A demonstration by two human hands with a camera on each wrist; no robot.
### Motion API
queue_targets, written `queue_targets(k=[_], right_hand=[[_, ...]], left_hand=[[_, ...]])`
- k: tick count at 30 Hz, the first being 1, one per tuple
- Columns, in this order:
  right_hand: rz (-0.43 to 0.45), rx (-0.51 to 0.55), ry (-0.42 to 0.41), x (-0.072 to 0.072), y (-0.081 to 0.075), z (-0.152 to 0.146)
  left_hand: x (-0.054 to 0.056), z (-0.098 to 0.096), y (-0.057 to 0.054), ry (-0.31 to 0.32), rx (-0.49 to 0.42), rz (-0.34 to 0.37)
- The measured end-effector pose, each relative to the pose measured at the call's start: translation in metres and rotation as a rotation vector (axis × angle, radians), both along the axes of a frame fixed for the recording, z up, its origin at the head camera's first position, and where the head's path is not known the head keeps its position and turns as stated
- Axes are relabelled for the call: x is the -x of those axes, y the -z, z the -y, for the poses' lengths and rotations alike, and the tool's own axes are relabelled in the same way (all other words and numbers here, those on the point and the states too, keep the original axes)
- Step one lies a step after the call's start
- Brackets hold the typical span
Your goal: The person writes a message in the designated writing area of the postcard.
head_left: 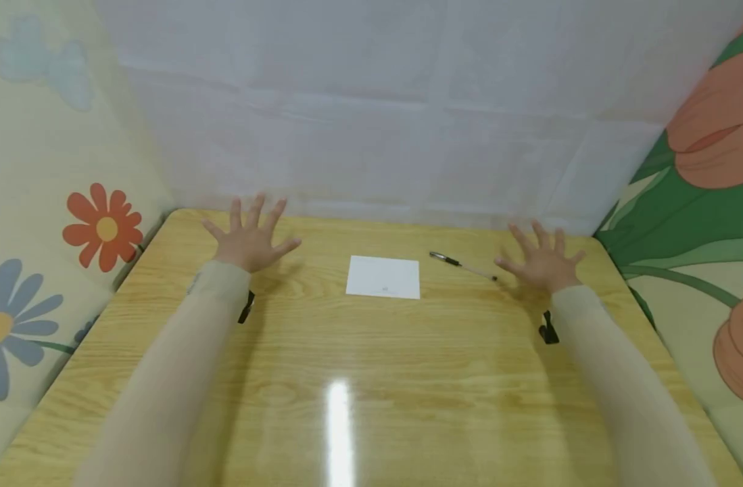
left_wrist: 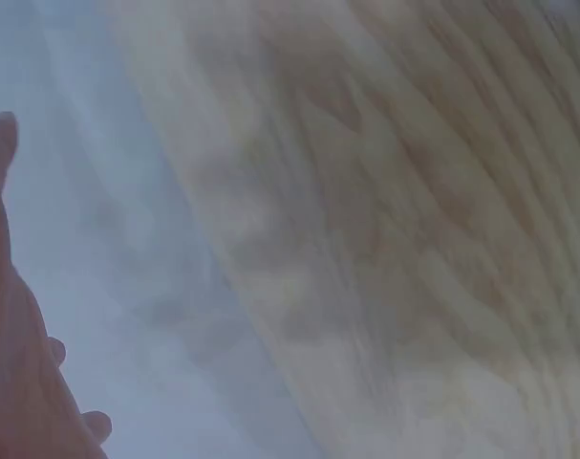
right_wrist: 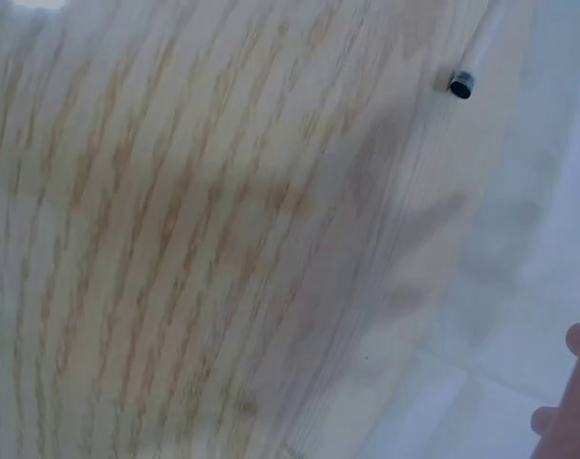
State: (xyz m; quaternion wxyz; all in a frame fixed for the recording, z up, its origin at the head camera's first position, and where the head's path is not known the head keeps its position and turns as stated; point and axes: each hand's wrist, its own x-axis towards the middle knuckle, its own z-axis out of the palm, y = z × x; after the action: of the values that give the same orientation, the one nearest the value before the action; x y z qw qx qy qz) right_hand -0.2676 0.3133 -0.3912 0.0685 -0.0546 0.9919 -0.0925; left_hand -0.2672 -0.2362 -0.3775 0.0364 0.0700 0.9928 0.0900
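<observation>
In the head view my left hand (head_left: 249,243) is over the back left of the wooden table, fingers spread, holding nothing. My right hand (head_left: 543,264) is likewise spread over the back right, its thumb close to the end of a pen. That pen (head_left: 468,268), clear-barrelled with a black grip, lies slantwise on the table. Between the hands lies a white card (head_left: 383,277). The right wrist view catches the pen's dark end (right_wrist: 462,85) and the edge of the right hand (right_wrist: 571,406). At the left wrist view's border, part of the left hand (left_wrist: 27,373) shows.
The wood-grain table (head_left: 298,379) reaches back to a creased white sheet (head_left: 371,135). Flower-patterned cloths flank it, with a red flower (head_left: 107,228) on the left and large tulips (head_left: 718,122) on the right. Black straps (head_left: 549,330) hang at the wrists.
</observation>
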Motion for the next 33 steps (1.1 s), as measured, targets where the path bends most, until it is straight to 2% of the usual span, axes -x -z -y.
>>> queue_targets(k=[4, 11, 17, 23, 33], right_hand=[[-0.015, 0.006, -0.040, -0.002, 0.001, 0.004], [-0.046, 0.039, -0.091, -0.007, 0.000, 0.015], [-0.073, 0.154, -0.118, -0.016, 0.000, 0.034], [-0.155, 0.270, -0.142, -0.021, 0.003, 0.047], [-0.263, 0.374, -0.150, -0.021, 0.007, 0.067]], left_hand=[[-0.007, -0.003, -0.008, 0.018, -0.039, 0.009], [-0.016, -0.014, -0.014, 0.058, -0.062, -0.035], [-0.025, -0.022, -0.018, 0.068, -0.132, -0.077], [-0.034, -0.027, -0.015, 0.069, -0.237, -0.137], [-0.040, -0.038, -0.002, 0.145, -0.413, -0.308]])
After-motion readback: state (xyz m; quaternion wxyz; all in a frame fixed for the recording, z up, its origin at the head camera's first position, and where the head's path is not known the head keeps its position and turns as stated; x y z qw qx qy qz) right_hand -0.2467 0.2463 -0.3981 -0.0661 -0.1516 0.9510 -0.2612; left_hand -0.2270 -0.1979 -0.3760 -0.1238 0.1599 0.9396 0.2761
